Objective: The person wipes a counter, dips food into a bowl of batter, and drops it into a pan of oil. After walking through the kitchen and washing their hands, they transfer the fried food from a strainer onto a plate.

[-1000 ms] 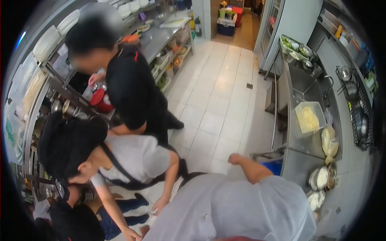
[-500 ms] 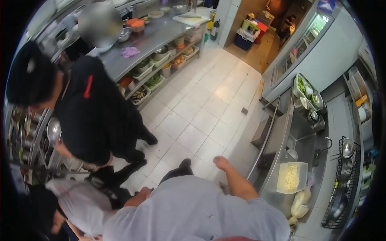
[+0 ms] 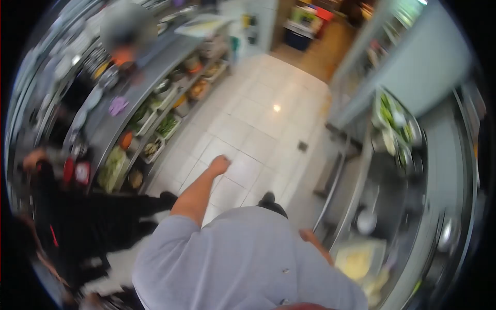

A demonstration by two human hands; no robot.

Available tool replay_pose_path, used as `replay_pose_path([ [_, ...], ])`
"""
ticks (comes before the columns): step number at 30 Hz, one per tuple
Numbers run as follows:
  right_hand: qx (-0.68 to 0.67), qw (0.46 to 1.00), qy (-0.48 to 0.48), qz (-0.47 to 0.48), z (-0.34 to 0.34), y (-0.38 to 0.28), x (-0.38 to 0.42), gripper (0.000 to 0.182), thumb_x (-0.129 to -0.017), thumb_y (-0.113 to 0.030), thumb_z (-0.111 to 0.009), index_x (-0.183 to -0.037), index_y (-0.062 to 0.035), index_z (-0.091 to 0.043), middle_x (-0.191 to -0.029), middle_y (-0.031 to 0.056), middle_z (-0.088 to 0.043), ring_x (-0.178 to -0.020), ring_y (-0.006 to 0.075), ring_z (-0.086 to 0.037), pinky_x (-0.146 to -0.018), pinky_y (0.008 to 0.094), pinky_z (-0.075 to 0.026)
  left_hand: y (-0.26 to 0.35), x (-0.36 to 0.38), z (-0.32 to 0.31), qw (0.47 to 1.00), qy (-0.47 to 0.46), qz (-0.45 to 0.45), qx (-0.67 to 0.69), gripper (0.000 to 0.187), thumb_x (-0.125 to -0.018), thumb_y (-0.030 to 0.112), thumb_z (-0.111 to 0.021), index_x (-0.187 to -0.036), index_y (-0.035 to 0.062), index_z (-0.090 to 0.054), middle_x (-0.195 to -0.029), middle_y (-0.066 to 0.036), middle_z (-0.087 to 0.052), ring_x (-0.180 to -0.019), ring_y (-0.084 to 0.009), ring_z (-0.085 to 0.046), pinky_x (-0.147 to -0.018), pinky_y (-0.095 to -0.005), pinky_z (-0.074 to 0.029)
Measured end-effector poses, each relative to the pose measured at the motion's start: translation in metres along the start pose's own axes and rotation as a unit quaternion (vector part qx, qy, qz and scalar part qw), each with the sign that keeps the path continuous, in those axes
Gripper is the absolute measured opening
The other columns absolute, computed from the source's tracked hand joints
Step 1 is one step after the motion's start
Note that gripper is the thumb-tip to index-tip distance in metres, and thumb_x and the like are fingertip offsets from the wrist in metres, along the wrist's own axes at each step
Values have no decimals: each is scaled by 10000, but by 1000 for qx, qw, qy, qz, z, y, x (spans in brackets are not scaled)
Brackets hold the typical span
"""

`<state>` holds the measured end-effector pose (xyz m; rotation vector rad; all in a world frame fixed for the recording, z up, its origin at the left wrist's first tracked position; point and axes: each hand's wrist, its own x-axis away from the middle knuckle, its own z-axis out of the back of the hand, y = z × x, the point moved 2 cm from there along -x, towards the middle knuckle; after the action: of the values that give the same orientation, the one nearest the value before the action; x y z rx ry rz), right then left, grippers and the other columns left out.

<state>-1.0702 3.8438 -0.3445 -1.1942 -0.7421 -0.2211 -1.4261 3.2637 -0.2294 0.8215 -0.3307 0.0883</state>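
My left hand (image 3: 220,164) is stretched out in front of me over the tiled floor (image 3: 232,126). Its fingers are curled in, and I see nothing in them. Low at my right side, my right hand (image 3: 308,236) is partly hidden and blurred, so its fingers do not show clearly. It is nearest to the metal sink counter (image 3: 338,227). On that counter, a clear tray (image 3: 380,250) holds a pale yellow, noodle-like food (image 3: 356,261). A white ladle or bowl (image 3: 367,221) lies in the sink area.
A steel counter (image 3: 147,64) with shelves of vegetable trays runs along the left, a purple cloth (image 3: 118,106) on top. A person in black (image 3: 77,222) stands at left. A vegetable tray (image 3: 395,116) and a fridge (image 3: 408,67) are at right. A doorway (image 3: 320,46) lies ahead.
I have moved forward and the view has turned. My left hand has swung forward, while my right hand has swung back to my side. The person in black is now farther back, an arm toward the counter.
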Motion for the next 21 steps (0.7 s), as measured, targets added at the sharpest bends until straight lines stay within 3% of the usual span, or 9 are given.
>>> replay_pose_path([
  [2,578,762,-58,286,52,41,-82,162,-920,-144,-628,-993,-12,-687,-803,157,-694,-729,276,-686,-583,485,-536,52,-29,-13,996,2,11,89,420,-899,375,-715,-1066,-11,-702,-953,-175,-735,-696,-306,-689,-651,-439,-553],
  [5,433,779,-171,420,165,-53,-158,184,-907,-169,-662,-973,3,-671,-759,123,-668,-655,263,-648,-535,458,-512,127,-42,-12,994,-60,-81,-42,445,-916,441,-688,-1114,43,-719,-1070,-211,-735,-995,-349,-698,-901,-464,-544],
  [7,260,964,-62,0,221,-179,-187,192,-907,-176,-665,-988,-1,-667,-739,117,-652,-611,245,-624,-506,424,-495,126,-50,-27,998,-38,-48,-25,434,-901,448,-667,-1054,48,-739,-1043,-229,-734,-988,-359,-705,-891,-471,-548],
  [8,144,975,62,-160,245,-266,-189,197,-907,-179,-666,-995,-3,-665,-729,114,-643,-588,236,-611,-492,407,-486,116,-53,-39,999,-10,-30,-22,431,-898,456,-653,-980,46,-758,-990,-233,-741,-962,-359,-713,-874,-475,-553],
  [10,290,954,28,76,353,-216,-323,174,-941,-183,-632,-996,-19,-655,-685,83,-593,-547,207,-575,-468,353,-454,101,-51,-46,978,-122,162,-55,471,-893,481,-622,-778,45,-760,-841,-230,-738,-878,-369,-722,-830,-495,-559],
  [12,-271,959,-9,-88,397,-279,-395,197,-979,-209,-624,-1055,-30,-652,-724,67,-602,-573,184,-579,-484,326,-458,36,-45,-90,957,-124,226,-134,489,-912,476,-596,-783,40,-776,-832,-216,-742,-867,-372,-725,-836,-519,-552],
  [13,-238,968,45,-68,396,-331,-405,206,-989,-219,-620,-1066,-29,-647,-743,61,-609,-590,179,-585,-493,319,-463,-2,-47,-106,917,-253,287,-115,437,-912,457,-617,-899,60,-798,-916,-224,-748,-906,-373,-724,-856,-507,-552],
  [16,-152,975,157,-33,402,-451,-449,226,-1010,-240,-611,-1086,-29,-638,-780,51,-622,-625,168,-596,-512,305,-472,-33,-69,-117,909,-277,246,-191,394,-887,440,-678,-1031,94,-803,-1097,-205,-745,-1024,-341,-700,-915,-499,-538],
  [21,75,996,-47,-34,462,-498,-512,246,-1033,-242,-591,-1159,-32,-614,-869,64,-648,-736,187,-644,-559,322,-505,1,-210,-119,983,-70,130,104,176,-784,230,-719,-831,77,-793,-918,-213,-736,-873,-344,-708,-788,-487,-540],
])
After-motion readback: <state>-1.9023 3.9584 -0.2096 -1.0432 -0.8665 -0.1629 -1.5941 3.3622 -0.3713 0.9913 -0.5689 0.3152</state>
